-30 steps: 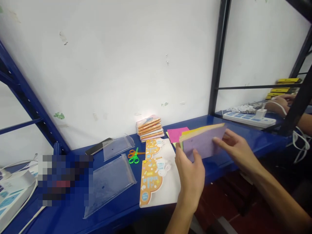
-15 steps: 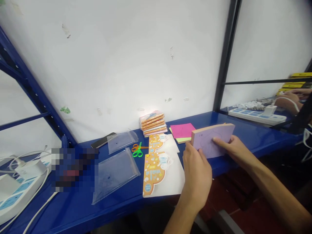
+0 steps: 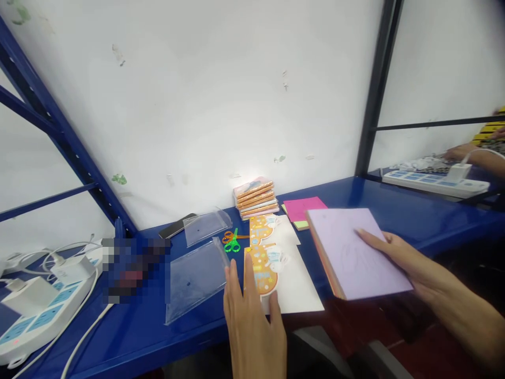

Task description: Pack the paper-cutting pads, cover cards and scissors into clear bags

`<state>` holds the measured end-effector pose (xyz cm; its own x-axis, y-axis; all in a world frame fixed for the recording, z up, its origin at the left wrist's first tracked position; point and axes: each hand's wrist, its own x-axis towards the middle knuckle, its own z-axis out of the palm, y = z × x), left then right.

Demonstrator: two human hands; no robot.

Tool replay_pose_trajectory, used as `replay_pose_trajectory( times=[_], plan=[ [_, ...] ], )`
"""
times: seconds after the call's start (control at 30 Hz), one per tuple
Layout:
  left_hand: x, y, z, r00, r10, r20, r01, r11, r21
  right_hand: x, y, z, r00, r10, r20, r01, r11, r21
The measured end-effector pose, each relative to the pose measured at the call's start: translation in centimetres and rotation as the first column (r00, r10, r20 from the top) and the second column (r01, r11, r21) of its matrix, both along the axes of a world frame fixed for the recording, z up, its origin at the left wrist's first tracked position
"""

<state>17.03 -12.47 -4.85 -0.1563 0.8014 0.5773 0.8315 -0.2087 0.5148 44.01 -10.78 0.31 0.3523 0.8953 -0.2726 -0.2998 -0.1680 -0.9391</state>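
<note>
My right hand (image 3: pixel 398 258) grips a thick stack of lilac paper (image 3: pixel 351 252) by its right side, thumb on top. The stack hangs tilted over the front edge of the table. Fingers spread, my left hand (image 3: pixel 254 316) holds nothing and hovers at the near edge of an orange-and-white printed card (image 3: pixel 292 284), covering its lower left part. A second printed card (image 3: pixel 286 229) lies behind it. Left of the cards are a clear plastic sleeve (image 3: pixel 197 279) and another clear sleeve (image 3: pixel 207 226). Green scissors (image 3: pixel 232 243) and orange scissors (image 3: pixel 229 237) lie by the cards.
A pile of wrapped packs (image 3: pixel 256 197) stands against the wall, with pink paper (image 3: pixel 305 208) to its right. At left are a phone (image 3: pixel 177 226) and a power strip (image 3: pixel 51 302) with cables. Another person's hand (image 3: pixel 473 155) is beyond the frame at right.
My left hand has let go of the lilac paper stack and moved left over the printed card. The stack, held by my right hand, has turned from upright to nearly flat.
</note>
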Motion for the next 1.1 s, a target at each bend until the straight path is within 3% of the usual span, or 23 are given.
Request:
replay_pose_trajectory(
  times=[0.1,0.23,0.37,0.53,0.77,0.97,1.1],
  plan=[
    [-0.3,0.1,-1.8,1.0,0.005,0.031,-0.007,0.998,0.065,-1.2,-1.3,0.2,0.993,0.096,0.073,-0.092,0.994,-0.057],
    [-0.2,-0.4,-3.3,1.0,-0.002,0.015,-0.003,0.959,0.284,-1.9,-2.5,-0.1,0.964,0.246,0.104,-0.234,0.965,-0.118],
    [0.1,-0.8,-4.1,0.999,-0.044,0.017,0.033,0.903,0.429,-2.7,-2.8,-0.8,0.953,0.277,0.122,-0.264,0.958,-0.113],
    [0.1,-1.2,-3.8,0.998,-0.045,0.032,0.029,0.918,0.396,-2.8,-2.3,-1.8,0.95,0.256,0.178,-0.241,0.965,-0.101],
    [-0.6,-1.3,-2.8,0.999,0.018,0.046,-0.034,0.926,0.377,-0.3,-2.5,-3.1,0.938,0.219,0.268,-0.178,0.97,-0.168],
    [-0.5,-2.0,-2.3,0.997,0.021,0.08,-0.06,0.856,0.514,-0.5,-2.2,-1.8,0.916,0.222,0.335,-0.176,0.971,-0.164],
    [-0.9,-3.0,-2.5,0.996,-0.079,0.04,0.045,0.846,0.532,-2.0,-0.9,-0.5,0.885,0.251,0.391,-0.225,0.968,-0.112]
  ],
)
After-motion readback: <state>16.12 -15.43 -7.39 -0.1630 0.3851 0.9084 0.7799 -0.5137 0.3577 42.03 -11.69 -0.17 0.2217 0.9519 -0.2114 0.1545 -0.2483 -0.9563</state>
